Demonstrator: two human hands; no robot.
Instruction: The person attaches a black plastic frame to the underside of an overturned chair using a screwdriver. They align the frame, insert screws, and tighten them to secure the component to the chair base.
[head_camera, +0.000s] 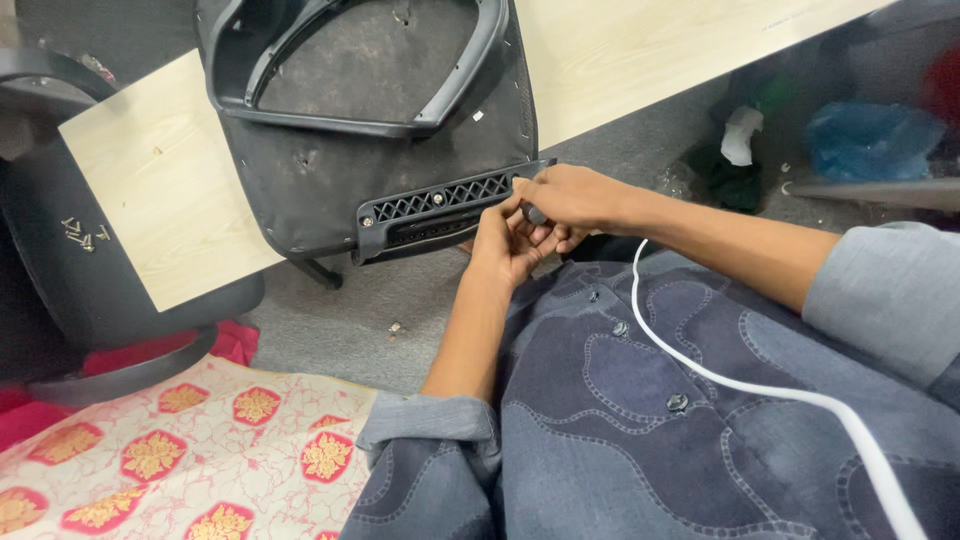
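Seated at a pale wooden board (170, 190), you work both hands at the near right corner of a black chair seat pan (320, 170) lying upside down on it, a plastic armrest frame (360, 80) resting on top. Your left hand (505, 245) curls beneath, fingers closed around a small dark tool (533, 213), though what the tip meets is hidden. Your right hand (565, 195) is folded over from above, fingertips pressed together on the end of the grilled plastic bracket (440, 205). Judging by its look, the pan is stiff, bulky and fairly heavy, its fabric underside grippy, so the rigid rim or bracket seems the surest hold. Loose screws (82, 233) lie on a second chair's seat (60, 270) to the left; they are small and would scatter easily.
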